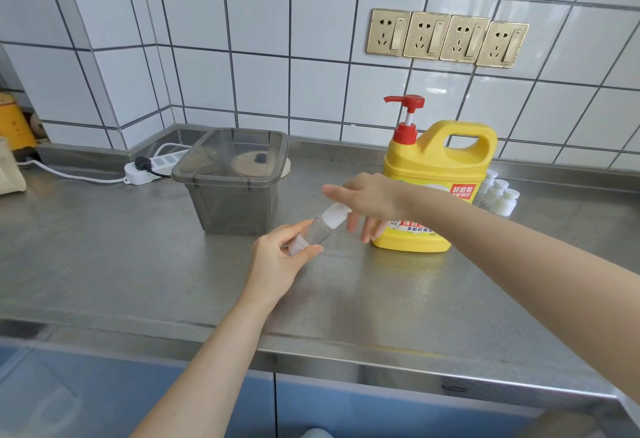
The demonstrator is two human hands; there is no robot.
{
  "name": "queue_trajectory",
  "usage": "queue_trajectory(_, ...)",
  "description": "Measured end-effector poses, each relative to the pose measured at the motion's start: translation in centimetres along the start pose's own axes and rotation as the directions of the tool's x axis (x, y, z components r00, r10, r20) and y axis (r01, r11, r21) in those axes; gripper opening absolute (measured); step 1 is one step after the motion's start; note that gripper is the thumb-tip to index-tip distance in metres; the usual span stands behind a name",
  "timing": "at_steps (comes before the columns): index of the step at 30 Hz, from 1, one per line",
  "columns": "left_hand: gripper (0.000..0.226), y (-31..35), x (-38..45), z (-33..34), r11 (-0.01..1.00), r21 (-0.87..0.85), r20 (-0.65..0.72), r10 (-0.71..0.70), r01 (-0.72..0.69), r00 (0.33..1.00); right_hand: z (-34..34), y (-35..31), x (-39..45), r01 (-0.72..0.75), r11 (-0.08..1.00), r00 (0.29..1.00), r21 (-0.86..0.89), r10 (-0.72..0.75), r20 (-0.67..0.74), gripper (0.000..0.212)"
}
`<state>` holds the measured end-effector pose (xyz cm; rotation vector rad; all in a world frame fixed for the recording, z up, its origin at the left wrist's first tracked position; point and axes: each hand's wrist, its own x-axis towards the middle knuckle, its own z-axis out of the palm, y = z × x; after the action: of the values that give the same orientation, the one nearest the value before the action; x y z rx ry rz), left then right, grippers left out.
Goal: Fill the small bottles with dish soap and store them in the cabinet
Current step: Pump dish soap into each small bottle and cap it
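Stainless steel covers the desk [346, 299] across the middle of the frame, and just above its centre the left hand [277, 261] holds a small clear bottle [317, 230], tilted with its base in the curled fingers and thumb and its white cap [335, 214] pointing up and to the right. The right hand [370, 200] sits over that cap; its fingers look mostly straight and spread, touching the cap rather than closing round it, though the contact itself is partly hidden, so I judge this grip to be open. Whether the cap is being taken off or put on cannot be told. The bottle's body looks clear, with no coloured liquid visible, so it is probably not yet filled. Just right of the hands stands the yellow dish soap jug [440, 174] with its red pump [407, 115], upright on the desk. Behind the jug at the right, a few more small capped bottles [500, 195] stand together; their contents cannot be read. A grey lidded box [232, 174] stands left of centre. Blue cabinet fronts [138, 392] run along the bottom edge, closed. By this showing the task is at an early stage: filling, capping and storing all seem to remain.
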<state>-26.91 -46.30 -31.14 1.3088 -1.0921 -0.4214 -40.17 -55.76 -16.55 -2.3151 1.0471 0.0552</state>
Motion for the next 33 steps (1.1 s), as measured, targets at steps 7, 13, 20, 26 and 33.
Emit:
queue_trajectory(7,0.048,0.0,0.0,0.0,1.000,0.004,-0.003,-0.003,0.003,1.000,-0.2,0.2,-0.3,0.099,0.981,0.993,-0.165,-0.107,-0.040,0.052)
queue_trajectory(13,0.042,0.0,0.0,0.0,1.000,0.012,0.007,-0.003,0.003,1.000,-0.2,0.3,-0.3,0.235,0.953,0.969,-0.190,-0.245,-0.032,0.031)
queue_trajectory(20,0.043,-0.1,0.2,0.0,0.999,0.040,-0.024,-0.004,0.005,1.000,0.9,0.1,0.4,0.200,0.933,0.961,-0.298,-0.246,-0.123,0.026)
queue_trajectory(26,0.043,-0.8,0.4,0.0,0.980,0.192,-0.081,0.070,-0.053,0.994,1.9,-0.1,1.4,0.058,0.998,0.983,-0.003,-0.058,-0.176,0.031)
queue_trajectory(33,0.037,-0.7,0.1,0.4,0.979,0.204,-0.185,0.062,-0.023,0.981,3.5,-1.3,1.7,0.065,0.974,0.923,0.219,0.025,-0.384,0.035)
